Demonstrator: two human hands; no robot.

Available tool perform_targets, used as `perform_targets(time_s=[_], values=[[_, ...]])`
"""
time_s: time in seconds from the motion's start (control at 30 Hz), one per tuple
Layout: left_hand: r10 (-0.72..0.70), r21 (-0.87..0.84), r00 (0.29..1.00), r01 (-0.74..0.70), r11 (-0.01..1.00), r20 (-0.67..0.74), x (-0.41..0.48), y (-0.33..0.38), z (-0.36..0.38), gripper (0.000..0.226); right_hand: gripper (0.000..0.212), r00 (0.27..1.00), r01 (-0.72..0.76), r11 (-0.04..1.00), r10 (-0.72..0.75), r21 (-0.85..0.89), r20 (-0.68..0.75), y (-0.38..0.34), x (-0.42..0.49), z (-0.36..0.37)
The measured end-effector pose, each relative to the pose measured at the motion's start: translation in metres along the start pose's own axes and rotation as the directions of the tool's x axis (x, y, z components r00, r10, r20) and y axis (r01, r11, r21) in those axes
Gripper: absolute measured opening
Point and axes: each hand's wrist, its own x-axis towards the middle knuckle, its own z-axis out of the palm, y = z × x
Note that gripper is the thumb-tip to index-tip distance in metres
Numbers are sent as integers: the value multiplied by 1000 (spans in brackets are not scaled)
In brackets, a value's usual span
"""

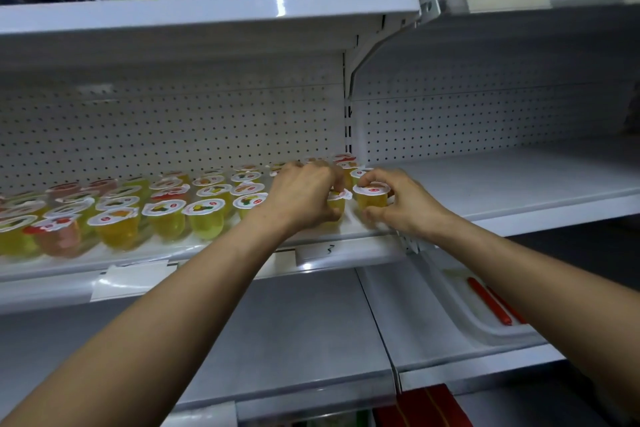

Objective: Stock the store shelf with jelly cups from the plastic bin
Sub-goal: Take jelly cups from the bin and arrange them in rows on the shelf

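Note:
Several rows of jelly cups (pixel 204 215) with white printed lids stand on the white middle shelf (pixel 346 236), mostly yellow, a few pink. At the right end of the rows, my left hand (pixel 304 194) grips a yellow jelly cup (pixel 337 203) that is largely hidden under its fingers. Beside it, my right hand (pixel 401 204) holds another yellow jelly cup (pixel 372 198) by its sides, thumb low and fingers over the lid's far edge. Both cups sit at shelf level near the front edge. The plastic bin is out of view.
A white pegboard back panel (pixel 173 125) stands behind the cups. The upper shelf (pixel 207 10) carries hotpot meal trays. The shelf section to the right (pixel 502 180) is bare. Lower right, a white tray (pixel 485 322) holds red sausages (pixel 488 300). A red package (pixel 429 406) lies below.

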Motion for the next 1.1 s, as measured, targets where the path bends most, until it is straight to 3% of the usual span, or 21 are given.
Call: perform_targets(time_s=[0.1,0.27,0.47,0.8,0.93,1.1], values=[[-15,-7,996,14,1000,-86,-6,0,-1,37,49,999,32,988,-34,-150,-5,-3,-8,-5],[-116,-217,937,44,975,-329,-46,7,-5,32,48,982,90,954,-134,-287,-137,-15,-36,-17],[-181,-320,915,61,945,-362,-119,11,2,35,38,954,194,914,-260,-356,-149,-24,-88,-7],[-334,-266,935,294,918,-122,-249,3,17,36,42,928,372,873,-356,-314,110,-60,-173,68],[-429,-203,903,419,885,-6,-306,-26,15,38,44,903,407,875,-343,-260,258,-90,-181,113],[-559,-148,828,557,817,35,-383,-79,6,37,44,835,484,859,-399,-163,379,-148,-181,187]])
